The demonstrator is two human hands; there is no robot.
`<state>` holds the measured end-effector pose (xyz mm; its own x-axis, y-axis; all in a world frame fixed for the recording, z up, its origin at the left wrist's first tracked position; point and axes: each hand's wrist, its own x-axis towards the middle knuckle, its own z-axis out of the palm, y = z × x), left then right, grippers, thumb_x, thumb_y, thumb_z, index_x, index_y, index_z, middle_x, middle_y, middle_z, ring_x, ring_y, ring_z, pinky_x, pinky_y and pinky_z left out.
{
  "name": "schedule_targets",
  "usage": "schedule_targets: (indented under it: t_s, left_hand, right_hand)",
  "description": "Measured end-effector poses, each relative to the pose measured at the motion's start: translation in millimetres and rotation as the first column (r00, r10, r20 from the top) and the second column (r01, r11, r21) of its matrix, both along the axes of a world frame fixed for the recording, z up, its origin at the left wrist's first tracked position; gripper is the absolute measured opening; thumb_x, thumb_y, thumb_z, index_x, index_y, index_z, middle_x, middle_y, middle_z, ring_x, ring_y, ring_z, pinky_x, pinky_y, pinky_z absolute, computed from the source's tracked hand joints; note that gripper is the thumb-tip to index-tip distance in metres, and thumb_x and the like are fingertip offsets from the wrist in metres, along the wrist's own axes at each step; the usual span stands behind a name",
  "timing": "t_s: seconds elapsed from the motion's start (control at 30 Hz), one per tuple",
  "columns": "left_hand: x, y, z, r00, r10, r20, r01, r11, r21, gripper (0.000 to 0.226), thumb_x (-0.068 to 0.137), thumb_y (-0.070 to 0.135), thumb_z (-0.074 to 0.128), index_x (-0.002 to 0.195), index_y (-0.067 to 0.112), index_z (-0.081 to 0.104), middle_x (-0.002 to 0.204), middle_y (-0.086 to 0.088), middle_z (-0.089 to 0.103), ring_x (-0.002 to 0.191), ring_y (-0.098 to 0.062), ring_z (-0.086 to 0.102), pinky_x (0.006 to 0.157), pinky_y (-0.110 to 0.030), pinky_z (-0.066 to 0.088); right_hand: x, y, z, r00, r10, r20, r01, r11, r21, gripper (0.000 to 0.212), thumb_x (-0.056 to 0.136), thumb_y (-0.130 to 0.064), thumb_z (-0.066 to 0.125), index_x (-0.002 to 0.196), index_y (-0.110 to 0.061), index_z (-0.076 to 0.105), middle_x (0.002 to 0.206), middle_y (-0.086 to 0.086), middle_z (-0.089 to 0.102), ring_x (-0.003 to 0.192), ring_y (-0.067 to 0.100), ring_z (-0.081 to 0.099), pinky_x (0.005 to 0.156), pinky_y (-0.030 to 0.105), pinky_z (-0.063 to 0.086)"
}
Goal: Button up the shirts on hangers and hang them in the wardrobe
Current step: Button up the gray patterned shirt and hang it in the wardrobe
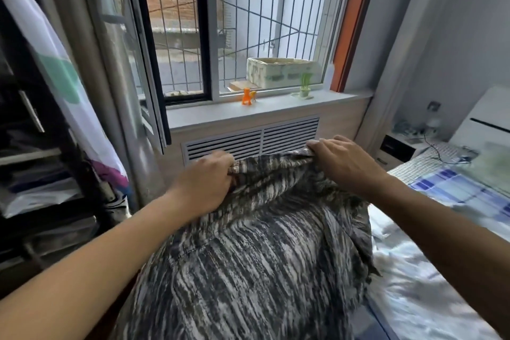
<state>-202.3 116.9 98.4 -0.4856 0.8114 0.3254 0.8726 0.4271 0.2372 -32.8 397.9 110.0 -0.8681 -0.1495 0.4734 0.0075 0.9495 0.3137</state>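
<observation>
A grey, black and white streaked shirt (pixel 256 251) is stretched out in front of me, draping down toward the bottom of the view. My left hand (pixel 205 182) grips its upper edge on the left. My right hand (pixel 340 161) pinches the upper edge on the right, fingers curled over the cloth. No hanger or buttons show in this view. The open wardrobe (pixel 36 160) stands at the far left, with dark shelves and folded clothes.
A white garment with green and purple patches (pixel 59 83) hangs at the wardrobe's front. Ahead is a barred window (pixel 248 22) with a sill holding an orange toy (pixel 248 96) and a small plant (pixel 305 87). A bed (pixel 430 270) lies to the right.
</observation>
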Motion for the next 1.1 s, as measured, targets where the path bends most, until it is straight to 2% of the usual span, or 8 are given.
schedule_targets:
  t_s: [0.17,0.27,0.37,0.57,0.73,0.9,1.0,1.1]
  left_hand:
    - [59,-36,4,0.996,-0.091,0.02,0.091,0.996,0.014,0.023,0.098,0.018,0.058,0.092,0.027,0.037,0.069,0.008,0.055,0.061,-0.012,0.055,0.054,-0.029,0.042]
    - [88,-67,1,0.997,-0.072,-0.039,0.057,0.951,-0.305,0.032,0.095,0.054,0.06,0.109,0.031,0.042,0.081,0.01,0.057,0.074,-0.014,0.059,0.06,-0.025,0.038]
    - [110,-92,-29,0.991,-0.097,-0.096,0.039,0.875,-0.482,0.03,0.09,0.051,0.063,0.105,0.03,0.048,0.1,0.006,0.066,0.098,-0.021,0.066,0.075,-0.036,0.048]
    - [113,-112,-42,0.941,-0.003,-0.338,-0.146,0.898,-0.414,0.039,0.048,0.024,0.079,0.074,0.022,0.051,0.063,0.002,0.062,0.06,-0.028,0.067,0.057,-0.035,0.05]
    - [131,-114,-10,0.923,0.081,-0.375,-0.203,0.933,-0.297,0.024,0.087,0.03,0.061,0.104,0.022,0.046,0.095,0.0,0.068,0.09,-0.03,0.071,0.064,-0.038,0.048]
    - [132,-126,67,0.871,0.092,-0.483,-0.141,0.988,-0.066,0.018,0.095,0.014,0.047,0.111,0.019,0.041,0.09,-0.005,0.058,0.076,-0.032,0.064,0.057,-0.038,0.044]
    - [148,-138,109,0.922,0.146,-0.358,-0.159,0.987,-0.007,0.015,0.095,0.024,0.05,0.106,0.025,0.041,0.095,-0.004,0.061,0.079,-0.028,0.058,0.061,-0.036,0.039]
    - [178,-147,140,0.996,0.078,-0.035,-0.075,0.993,0.093,0.005,0.093,0.027,0.06,0.097,0.026,0.058,0.094,0.0,0.061,0.086,-0.023,0.056,0.066,-0.034,0.038]
  right_hand:
    - [64,-34,-5,0.984,0.126,-0.127,-0.142,0.983,-0.12,0.022,0.089,-0.031,0.062,0.099,-0.011,0.06,0.096,0.005,0.064,0.082,0.023,0.059,0.074,0.034,0.045]
    - [82,-42,-60,0.976,0.129,0.176,-0.036,0.891,-0.452,0.028,0.085,-0.035,0.067,0.107,-0.019,0.059,0.11,-0.003,0.061,0.096,0.013,0.058,0.08,0.024,0.049]
    - [89,-25,-119,0.908,0.004,0.42,0.159,0.922,-0.353,0.041,0.077,-0.018,0.075,0.112,-0.022,0.056,0.104,-0.006,0.066,0.097,0.02,0.066,0.082,0.028,0.05]
    - [99,-12,-127,0.955,-0.178,0.239,0.231,0.948,-0.217,0.06,0.055,-0.01,0.081,0.11,-0.021,0.062,0.094,-0.004,0.069,0.097,0.021,0.067,0.114,0.045,0.034]
    - [147,-29,-68,0.967,-0.238,0.089,0.253,0.942,-0.223,0.032,0.075,-0.02,0.068,0.091,-0.024,0.041,0.073,0.001,0.056,0.068,0.033,0.06,0.067,0.039,0.039]
    - [201,-69,33,0.898,-0.356,-0.259,0.317,0.931,-0.181,0.016,0.087,-0.025,0.05,0.089,-0.01,0.056,0.076,0.016,0.058,0.061,0.037,0.056,0.055,0.034,0.029]
    - [224,-98,91,0.765,-0.515,-0.386,0.408,0.852,-0.328,0.012,0.084,-0.003,0.065,0.095,-0.003,0.062,0.085,0.024,0.063,0.069,0.043,0.061,0.06,0.034,0.03]
    - [253,-122,125,0.66,-0.627,-0.414,0.345,0.742,-0.574,0.019,0.082,0.004,0.065,0.1,-0.003,0.065,0.095,0.029,0.067,0.088,0.05,0.062,0.067,0.039,0.035]
